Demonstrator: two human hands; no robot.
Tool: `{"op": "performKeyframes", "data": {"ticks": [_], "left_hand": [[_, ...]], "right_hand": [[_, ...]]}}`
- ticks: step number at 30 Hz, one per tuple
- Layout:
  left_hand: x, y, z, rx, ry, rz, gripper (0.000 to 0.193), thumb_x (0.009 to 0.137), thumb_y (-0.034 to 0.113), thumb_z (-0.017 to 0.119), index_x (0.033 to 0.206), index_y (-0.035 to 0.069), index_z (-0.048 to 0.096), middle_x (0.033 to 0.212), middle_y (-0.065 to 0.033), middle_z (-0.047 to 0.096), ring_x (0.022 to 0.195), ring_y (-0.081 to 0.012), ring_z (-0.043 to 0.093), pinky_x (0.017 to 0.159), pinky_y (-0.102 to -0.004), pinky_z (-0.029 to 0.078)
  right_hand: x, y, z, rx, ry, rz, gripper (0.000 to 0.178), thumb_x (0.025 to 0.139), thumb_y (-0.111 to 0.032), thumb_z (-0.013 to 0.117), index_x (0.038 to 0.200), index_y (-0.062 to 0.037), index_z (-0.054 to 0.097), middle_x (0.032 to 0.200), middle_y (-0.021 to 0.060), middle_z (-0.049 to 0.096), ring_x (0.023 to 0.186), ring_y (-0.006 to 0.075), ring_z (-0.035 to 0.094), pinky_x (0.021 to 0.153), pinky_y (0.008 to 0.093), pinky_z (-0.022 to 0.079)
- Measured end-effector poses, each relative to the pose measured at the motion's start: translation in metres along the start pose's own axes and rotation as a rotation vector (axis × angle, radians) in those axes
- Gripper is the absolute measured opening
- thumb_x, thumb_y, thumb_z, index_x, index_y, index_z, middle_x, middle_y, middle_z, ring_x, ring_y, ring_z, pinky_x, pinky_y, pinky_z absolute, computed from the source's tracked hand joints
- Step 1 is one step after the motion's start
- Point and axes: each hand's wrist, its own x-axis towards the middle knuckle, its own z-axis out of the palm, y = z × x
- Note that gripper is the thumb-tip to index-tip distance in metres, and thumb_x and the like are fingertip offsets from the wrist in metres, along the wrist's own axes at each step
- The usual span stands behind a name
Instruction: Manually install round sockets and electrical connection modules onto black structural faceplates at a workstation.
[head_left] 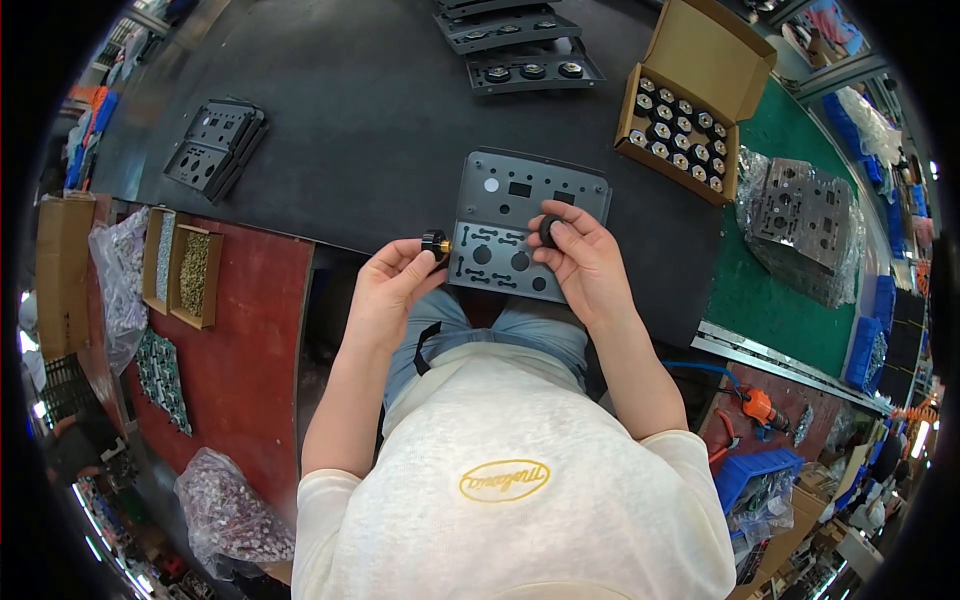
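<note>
My left hand (399, 275) pinches a black round fitting with a brass stem (435, 245) between thumb and fingertips, just off the left edge of a grey metal panel. The stem points to the right. A small black round piece (549, 231), perhaps a ring or cap, is gripped by my right hand (585, 255) above the panel's right part. The bent sheet-metal panel (487, 205) lies at the table's near edge, in front of my body. Round holes, rectangular openings and several slot-shaped cutouts run through it. Fingers partly cover both held parts.
An open cardboard box (628, 135) holds several black fittings with silver hex nuts. Panels with fittings mounted (532, 88) stand at the back; stacked panels (215, 147) lie left. Bagged panels (800, 215) sit on the green mat. Trays of small parts (212, 262) and an orange power tool (762, 408) flank me.
</note>
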Motion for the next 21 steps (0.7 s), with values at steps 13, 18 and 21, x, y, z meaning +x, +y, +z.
{"op": "performKeyframes", "data": {"ticks": [13, 18, 21], "left_hand": [[-0.012, -0.026, 0.028, -0.613, -0.354, -0.424, 0.023, 0.095, 0.016, 0.052, 0.112, 0.001, 0.057, 0.107, -0.011, 0.064, 0.098, -0.018, 0.064, 0.089, -0.0332, 0.053], [-0.016, -0.027, 0.034, -0.387, -0.284, -0.468, 0.023, 0.092, 0.012, 0.055, 0.112, 0.001, 0.058, 0.108, -0.0099, 0.064, 0.098, -0.0176, 0.063, 0.091, -0.0354, 0.051], [-0.015, -0.03, 0.029, -0.407, -0.311, -0.426, 0.022, 0.092, 0.01, 0.055, 0.112, 0.002, 0.058, 0.108, -0.0098, 0.065, 0.099, -0.018, 0.063, 0.091, -0.0355, 0.051]], "right_hand": [[-0.001, -0.011, -0.031, 0.24, -0.279, 0.013, 0.028, 0.093, -0.012, 0.053, 0.119, -0.0006, 0.051, 0.091, 0.01, 0.059, 0.067, 0.0118, 0.052, 0.059, 0.0215, 0.043], [-0.004, -0.011, -0.025, 0.15, -0.201, -0.007, 0.025, 0.092, -0.012, 0.057, 0.114, -0.0015, 0.056, 0.087, 0.0094, 0.061, 0.065, 0.0109, 0.052, 0.057, 0.0206, 0.043], [-0.005, -0.011, -0.022, 0.084, -0.194, -0.015, 0.023, 0.09, -0.01, 0.06, 0.111, -0.0014, 0.06, 0.084, 0.0076, 0.061, 0.064, 0.0094, 0.053, 0.057, 0.0197, 0.044]]}}
